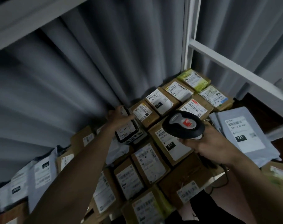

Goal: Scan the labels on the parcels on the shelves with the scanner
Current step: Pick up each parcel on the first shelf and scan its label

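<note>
We're holding the scanner (183, 125) in our right hand (213, 143), fingers wrapped round its handle, head aimed forward and down over the parcels on the shelf (218, 177). The brown parcel marked 010 (171, 143) is lying right under the scanner head, its label partly hidden by it.

Our left hand (119, 117) is reaching further in and gripping a small black parcel (127, 130) by its far end, fingers curled over the top edge, thumb along the side. It's being tipped up off the stack, white label facing us. Its long axis is running from the left hand down toward us.

Key relation: the black parcel is sitting just left of the scanner head, near but not touching. We're judging the next move as swinging the scanner head left onto that label; the right hand is the nearer one to do it.

Around it: rows of brown boxes with labels up, a grey mailer bag (244, 135) on the right, green parcels (194, 80) at the back, grey curtain (89, 70) behind.
</note>
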